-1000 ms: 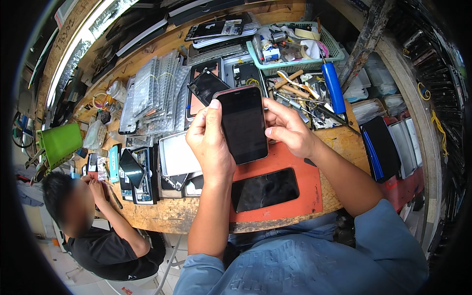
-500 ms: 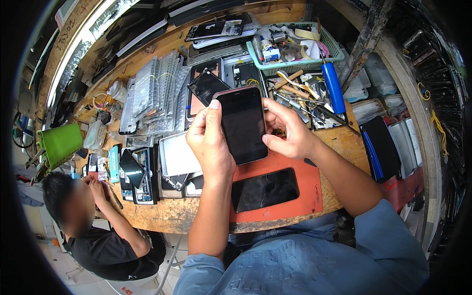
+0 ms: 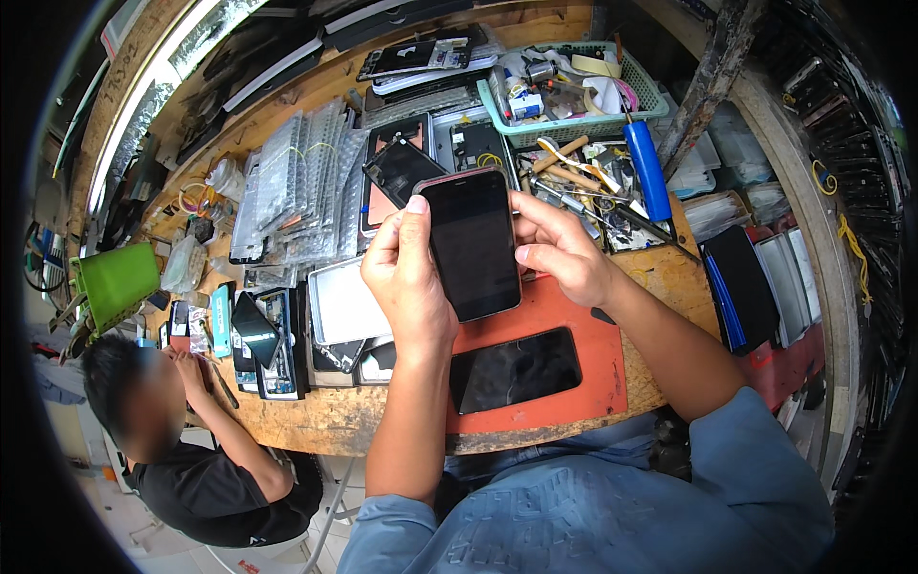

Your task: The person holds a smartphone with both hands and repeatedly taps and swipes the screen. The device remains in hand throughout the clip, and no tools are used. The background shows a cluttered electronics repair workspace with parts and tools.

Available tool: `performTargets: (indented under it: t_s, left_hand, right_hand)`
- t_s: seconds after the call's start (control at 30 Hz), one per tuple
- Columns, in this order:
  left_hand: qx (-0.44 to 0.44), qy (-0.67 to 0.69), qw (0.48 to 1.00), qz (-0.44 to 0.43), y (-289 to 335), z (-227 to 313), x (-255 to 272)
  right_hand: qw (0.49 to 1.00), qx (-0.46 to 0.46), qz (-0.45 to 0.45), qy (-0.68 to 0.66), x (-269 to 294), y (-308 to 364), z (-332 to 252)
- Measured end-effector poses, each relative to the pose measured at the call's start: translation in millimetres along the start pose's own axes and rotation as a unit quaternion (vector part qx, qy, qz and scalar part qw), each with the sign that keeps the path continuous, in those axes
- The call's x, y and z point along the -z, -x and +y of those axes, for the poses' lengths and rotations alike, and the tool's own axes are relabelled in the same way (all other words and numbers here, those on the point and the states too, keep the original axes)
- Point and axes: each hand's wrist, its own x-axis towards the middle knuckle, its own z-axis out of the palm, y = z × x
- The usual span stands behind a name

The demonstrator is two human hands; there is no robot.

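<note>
A smartphone [image 3: 471, 247] with a dark screen is held up over the bench, upright and facing me. My left hand [image 3: 413, 273] grips its left edge, the thumb lying along the upper side and the palm behind. My right hand [image 3: 564, 251] holds the right edge, with fingers at the side and the thumb bent near the lower part of the edge. Below the hands, a second smartphone [image 3: 516, 370] with a black, cracked-looking glass lies flat on an orange-red mat [image 3: 601, 359].
Bubble-wrapped packets [image 3: 298, 182] and phone parts are piled at the back left. A green basket [image 3: 576, 126] of odds and ends stands behind a tray of tools and a blue cylinder [image 3: 648, 172]. At the left, a person [image 3: 206, 469] in black sits at the bench.
My right thumb has shifted slightly to the right and up, off the phone's screen edge. The phone and my left hand stay in nearly the same place.
</note>
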Motion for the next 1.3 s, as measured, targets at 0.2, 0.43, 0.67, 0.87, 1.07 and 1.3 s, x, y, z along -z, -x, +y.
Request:
performTargets:
  t_s: [0.2,0.43,0.67,0.87,1.07,1.3]
  left_hand:
    - [0.000,0.006,1.000,0.002,2,2,-5]
    - [-0.005,0.002,1.000,-0.002,3,1,-3]
    - [0.004,0.003,1.000,0.001,3,0,-4]
    - [0.002,0.001,1.000,0.002,2,0,-2]
    - [0.000,-0.007,1.000,-0.005,5,-4,-4]
    - [-0.008,-0.015,1.000,-0.008,4,-3,-4]
  right_hand:
    - [0.996,0.062,0.021,0.058,-4,0,6]
    - [0.995,0.031,0.051,0.079,-10,0,-1]
    - [0.995,0.049,0.059,0.057,-9,-1,3]
    - [0.996,0.059,0.043,0.053,-8,-2,-4]
    - [0.992,0.071,0.046,0.096,-1,-1,2]
    - [0.992,0.090,0.046,0.078,-2,-2,4]
